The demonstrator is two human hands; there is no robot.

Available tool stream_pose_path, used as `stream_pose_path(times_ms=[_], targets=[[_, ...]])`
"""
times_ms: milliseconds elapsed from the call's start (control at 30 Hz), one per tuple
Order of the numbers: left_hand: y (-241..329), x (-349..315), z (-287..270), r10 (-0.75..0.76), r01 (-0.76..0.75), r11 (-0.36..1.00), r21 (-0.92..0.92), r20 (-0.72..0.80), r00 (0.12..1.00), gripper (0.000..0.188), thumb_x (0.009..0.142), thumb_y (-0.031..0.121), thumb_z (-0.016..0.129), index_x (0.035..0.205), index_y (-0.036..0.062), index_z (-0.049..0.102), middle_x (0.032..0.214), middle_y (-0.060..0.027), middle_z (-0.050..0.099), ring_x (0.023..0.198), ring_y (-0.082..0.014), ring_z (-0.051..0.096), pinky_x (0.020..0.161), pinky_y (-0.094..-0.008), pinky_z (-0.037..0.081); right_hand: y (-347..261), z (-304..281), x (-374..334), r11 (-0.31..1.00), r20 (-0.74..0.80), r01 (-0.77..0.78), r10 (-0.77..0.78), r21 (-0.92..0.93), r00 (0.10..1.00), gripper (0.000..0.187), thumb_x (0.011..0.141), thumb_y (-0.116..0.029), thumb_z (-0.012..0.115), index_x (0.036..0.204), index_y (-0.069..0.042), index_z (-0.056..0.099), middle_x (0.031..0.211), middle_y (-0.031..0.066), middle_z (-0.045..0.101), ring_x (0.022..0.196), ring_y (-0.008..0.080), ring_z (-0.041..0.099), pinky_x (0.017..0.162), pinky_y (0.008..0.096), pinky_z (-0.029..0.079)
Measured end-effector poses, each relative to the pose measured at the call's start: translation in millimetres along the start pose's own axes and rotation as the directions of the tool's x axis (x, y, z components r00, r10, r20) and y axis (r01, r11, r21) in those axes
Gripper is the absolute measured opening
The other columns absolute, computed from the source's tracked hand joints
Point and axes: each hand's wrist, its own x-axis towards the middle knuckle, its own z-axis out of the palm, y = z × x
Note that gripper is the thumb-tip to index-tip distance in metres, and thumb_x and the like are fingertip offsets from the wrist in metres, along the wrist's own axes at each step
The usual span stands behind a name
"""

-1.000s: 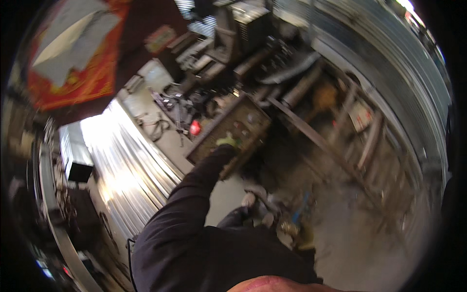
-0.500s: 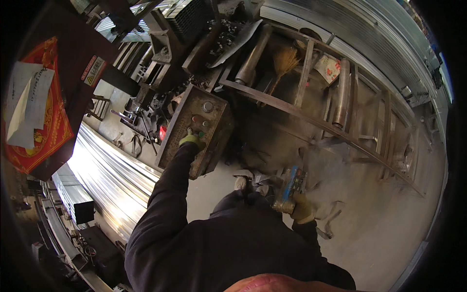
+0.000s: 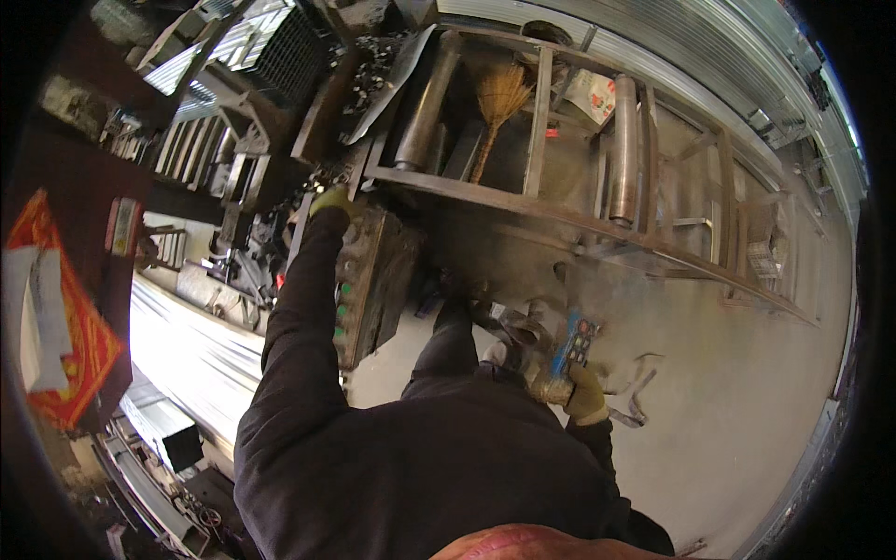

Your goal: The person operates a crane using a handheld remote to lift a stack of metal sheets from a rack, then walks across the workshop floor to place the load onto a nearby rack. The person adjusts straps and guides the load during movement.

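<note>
My left hand (image 3: 329, 200), in a yellow-green glove, reaches to the far end of a rusty brown control box (image 3: 375, 280). Its fingers are too small and foreshortened to make out, as is whether they touch the box. Green buttons (image 3: 343, 308) run down the panel beside my left forearm, which covers part of it. My right hand (image 3: 585, 396), gloved in the same colour, is low on my right side. Its fingers appear closed at the near end of a blue and grey block-shaped object (image 3: 575, 343) with dark spots, whose kind is unclear.
A long steel frame with rollers (image 3: 623, 154) crosses ahead and to the right. A straw broom (image 3: 499, 98) lies within it. Bright metal lengths (image 3: 196, 336) are stacked at left, below a dark machine with a red paper (image 3: 79, 345). Loose strips (image 3: 637, 403) lie on the floor.
My left hand has moved from the control box's buttons up to its far end. The view has turned, shifting the box and roller frame leftward. My right hand stays beside the blue and grey object.
</note>
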Motion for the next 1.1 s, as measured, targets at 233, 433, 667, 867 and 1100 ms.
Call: stream_pose_path(times_ms=[233,433,667,867,1100], targets=[[111,140,-93,-0.065,0.032,0.993,-0.115,-0.300,0.952,0.090,0.089,0.065,0.069,0.159,0.0159,0.044,0.156,-0.0178,0.055,0.137,-0.0368,0.060,0.109,-0.0493,0.051,-6,13,22,0.999,-0.234,0.041,-0.037,0.011,0.972,0.075,0.091,-0.038,0.082,0.150,-0.004,0.050,0.128,0.0152,0.067,0.113,0.0296,0.068,0.091,0.0459,0.062],[109,250,-65,-0.190,0.178,0.975,-0.132,-0.079,0.979,0.049,0.105,0.047,0.048,0.139,0.0197,0.070,0.142,-0.0156,0.068,0.133,-0.0374,0.065,0.109,-0.0505,0.052,-7,26,52,1.000,-0.303,0.005,0.002,0.022,0.953,0.088,0.089,-0.032,0.086,0.157,-0.001,0.040,0.138,0.0184,0.066,0.122,0.0344,0.068,0.101,0.0506,0.060],[17,278,-111,0.092,-0.073,0.995,0.074,-0.303,0.948,0.048,0.101,0.050,0.051,0.129,0.0151,0.069,0.125,-0.0207,0.074,0.116,-0.0418,0.071,0.097,-0.0518,0.057,-16,40,63,0.996,-0.183,-0.003,0.019,0.084,0.983,0.067,0.095,-0.022,0.074,0.152,0.000,0.045,0.138,0.0166,0.065,0.119,0.0280,0.069,0.104,0.0428,0.058],[-44,108,-210,0.303,-0.469,0.849,-0.245,-0.501,0.811,0.044,0.098,0.042,0.069,0.124,0.0072,0.076,0.117,-0.0174,0.078,0.107,-0.0313,0.073,0.091,-0.0420,0.055,-20,48,53,0.996,-0.103,0.056,-0.049,0.064,0.994,0.066,0.097,-0.019,0.067,0.156,0.000,0.042,0.139,0.0192,0.064,0.122,0.0300,0.069,0.105,0.0451,0.057],[88,-31,-256,0.314,-0.542,0.518,-0.662,-0.442,0.840,0.049,0.100,0.037,0.073,0.125,-0.0049,0.074,0.113,-0.0080,0.077,0.100,-0.0155,0.068,0.091,-0.0317,0.053,-4,20,11,0.991,-0.040,0.132,-0.130,0.033,0.991,0.070,0.097,-0.028,0.074,0.154,0.000,0.045,0.136,0.0178,0.067,0.118,0.0309,0.070,0.102,0.0472,0.058]])
